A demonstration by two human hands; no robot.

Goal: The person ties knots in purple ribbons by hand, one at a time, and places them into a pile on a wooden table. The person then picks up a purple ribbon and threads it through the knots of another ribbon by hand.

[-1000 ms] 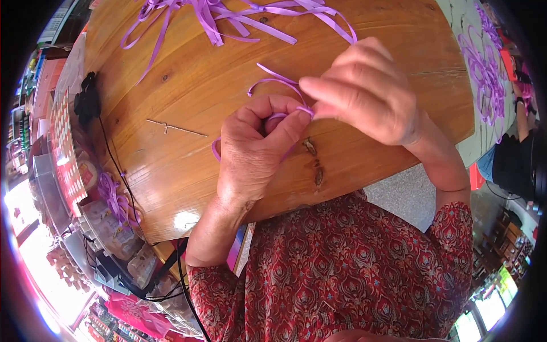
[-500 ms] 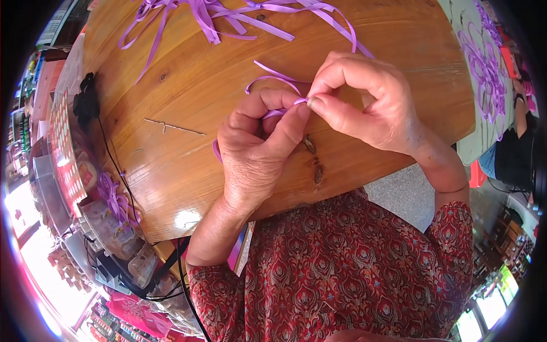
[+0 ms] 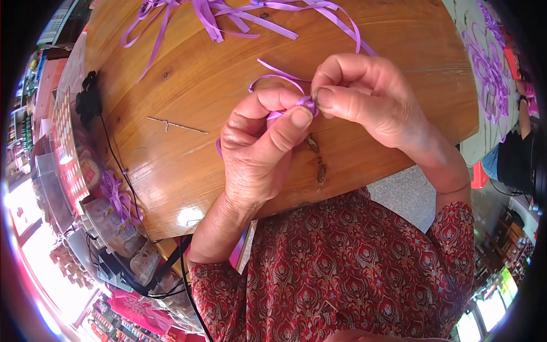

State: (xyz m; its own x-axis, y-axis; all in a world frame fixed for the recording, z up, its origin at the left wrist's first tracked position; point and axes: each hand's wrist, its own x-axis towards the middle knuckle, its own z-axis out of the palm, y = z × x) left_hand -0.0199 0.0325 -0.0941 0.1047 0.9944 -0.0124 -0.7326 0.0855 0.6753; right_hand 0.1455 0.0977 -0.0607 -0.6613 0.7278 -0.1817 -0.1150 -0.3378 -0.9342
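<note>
Left hand: the left hand [image 3: 259, 151] was curled up over the wooden counter [image 3: 194, 85], thumb pressed against the forefinger, clamped on a bit of purple ribbon [image 3: 296, 104].

Right hand: the right hand [image 3: 364, 97] came in from the other side, thumb and forefinger pinched together on the same ribbon piece, basically touching the left thumb tip.

Ribbon piece: small folded wad of purple ribbon, held up between both hands just above the counter, not lying on it. A thin loop of it [image 3: 273, 77] stuck out past the knuckles, and a short end peeked out under the left hand at its left side.

Ribbon pile: loose purple strips [image 3: 239, 14] were spread along the far edge of the counter, well apart from the hands.

Wire: a thin bent metal wire [image 3: 176, 125] lay flat on the counter to the left of the left hand, near but not touching.

Black thing: some dark lump with a black cord [image 3: 88, 100] sat at the counter's left rim, couldn't really tell what it was.

Counter: round-ish, glossy wood with a few dark knots [image 3: 321, 171] just below the hands.

Sleeves: red patterned fabric [image 3: 353, 273] filled the bottom of the view.
</note>
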